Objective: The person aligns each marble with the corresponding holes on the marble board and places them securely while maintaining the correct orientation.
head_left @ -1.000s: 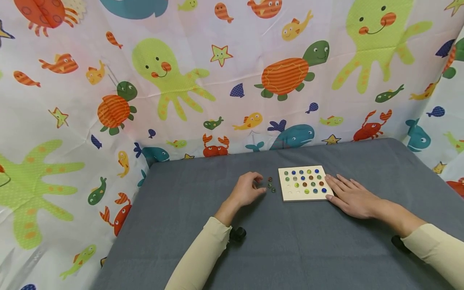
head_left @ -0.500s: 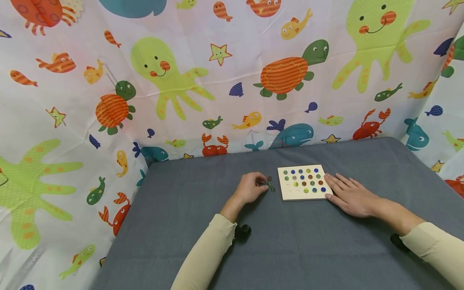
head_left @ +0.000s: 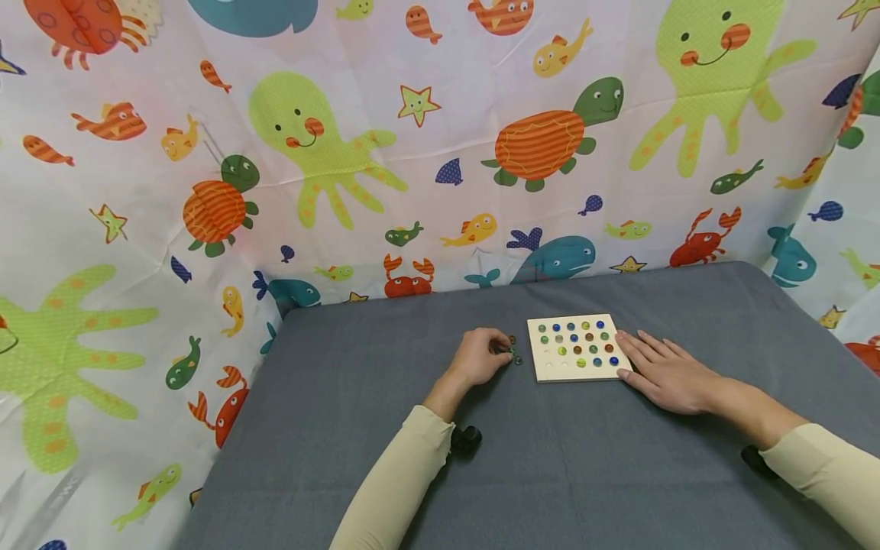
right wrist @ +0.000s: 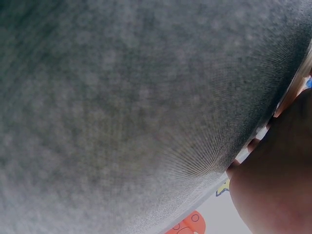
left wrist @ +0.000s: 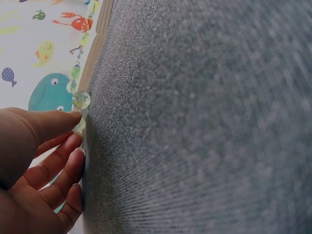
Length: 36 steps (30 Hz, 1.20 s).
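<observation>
My left hand (head_left: 480,357) is at the loose glass marbles left of a pale wooden board (head_left: 558,375). In the left wrist view its thumb and forefinger pinch a clear greenish marble (left wrist: 80,125) close to the cloth. Another loose marble (left wrist: 81,100) lies just beyond the thumb tip. The head view shows one loose marble (head_left: 519,360) by the fingertips and a darker one (head_left: 512,339) behind them. Blue, green, yellow and brown marbles fill most of the board's hollows; several at its front left are bare. My right hand (head_left: 667,374) lies flat, fingers straight, touching the board's right edge.
A dark grey cloth (head_left: 330,428) covers the table. Behind and to the left hangs a white curtain (head_left: 426,153) printed with sea animals. A small black device (head_left: 467,441) sits at the left wrist, another (head_left: 756,461) at the right.
My left hand has moved slightly right to the loose marbles, and its thumb and forefinger have closed together on one. My right hand and the board stay in place.
</observation>
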Available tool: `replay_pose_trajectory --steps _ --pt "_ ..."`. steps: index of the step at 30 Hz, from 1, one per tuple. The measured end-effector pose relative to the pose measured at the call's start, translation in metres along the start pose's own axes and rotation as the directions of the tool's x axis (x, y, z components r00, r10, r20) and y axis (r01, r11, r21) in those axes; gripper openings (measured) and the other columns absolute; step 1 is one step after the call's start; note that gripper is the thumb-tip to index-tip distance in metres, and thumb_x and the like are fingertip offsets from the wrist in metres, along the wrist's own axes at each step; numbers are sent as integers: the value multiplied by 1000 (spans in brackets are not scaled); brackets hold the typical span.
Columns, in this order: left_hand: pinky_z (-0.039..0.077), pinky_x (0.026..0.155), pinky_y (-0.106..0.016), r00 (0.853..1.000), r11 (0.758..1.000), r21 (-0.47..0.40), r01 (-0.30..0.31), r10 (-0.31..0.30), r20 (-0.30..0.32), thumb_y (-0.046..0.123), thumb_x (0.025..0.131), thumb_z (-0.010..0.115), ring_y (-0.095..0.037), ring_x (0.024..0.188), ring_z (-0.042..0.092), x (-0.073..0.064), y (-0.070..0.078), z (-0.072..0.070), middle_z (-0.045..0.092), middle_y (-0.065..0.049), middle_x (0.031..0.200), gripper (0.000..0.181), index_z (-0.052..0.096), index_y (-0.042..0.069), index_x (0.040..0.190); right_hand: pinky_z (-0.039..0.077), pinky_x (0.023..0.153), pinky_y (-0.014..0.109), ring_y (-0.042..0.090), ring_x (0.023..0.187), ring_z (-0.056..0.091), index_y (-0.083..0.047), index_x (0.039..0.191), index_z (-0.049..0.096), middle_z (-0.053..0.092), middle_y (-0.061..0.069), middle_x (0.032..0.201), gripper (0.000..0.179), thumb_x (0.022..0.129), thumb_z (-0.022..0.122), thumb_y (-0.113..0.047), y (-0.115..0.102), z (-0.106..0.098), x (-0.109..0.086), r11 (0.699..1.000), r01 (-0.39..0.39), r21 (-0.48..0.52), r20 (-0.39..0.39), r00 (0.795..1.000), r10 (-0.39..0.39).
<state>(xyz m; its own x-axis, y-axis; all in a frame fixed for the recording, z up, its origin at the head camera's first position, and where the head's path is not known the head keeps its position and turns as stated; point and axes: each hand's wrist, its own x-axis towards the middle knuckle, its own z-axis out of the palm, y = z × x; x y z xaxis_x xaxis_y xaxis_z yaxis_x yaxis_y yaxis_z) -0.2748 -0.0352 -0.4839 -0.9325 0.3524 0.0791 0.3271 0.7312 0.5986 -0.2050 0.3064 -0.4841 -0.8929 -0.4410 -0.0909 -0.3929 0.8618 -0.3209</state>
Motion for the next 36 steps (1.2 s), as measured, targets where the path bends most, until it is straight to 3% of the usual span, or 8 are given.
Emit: replay_pose_trajectory --steps 17,36 --pt "48 68 -23 1000 999 39 -9 8 2 18 90 80 -7 72 58 1 2 2 71 4 89 11 77 14 100 12 115 71 49 152 16 -2 162 21 21 22 167 77 108 40 -53 0 2 0 1000 -6 -3 8 1000 6" --pt "49 67 -24 1000 1000 -21 -4 4 -4 17 94 77 -8 72 58 -5 -3 -7 70 1 90 12 75 10 104 11 115 70 49 152 15 -2 162 21 20 22 167 77 108 41 -53 0 -1 0 1000 -7 4 9 1000 7"
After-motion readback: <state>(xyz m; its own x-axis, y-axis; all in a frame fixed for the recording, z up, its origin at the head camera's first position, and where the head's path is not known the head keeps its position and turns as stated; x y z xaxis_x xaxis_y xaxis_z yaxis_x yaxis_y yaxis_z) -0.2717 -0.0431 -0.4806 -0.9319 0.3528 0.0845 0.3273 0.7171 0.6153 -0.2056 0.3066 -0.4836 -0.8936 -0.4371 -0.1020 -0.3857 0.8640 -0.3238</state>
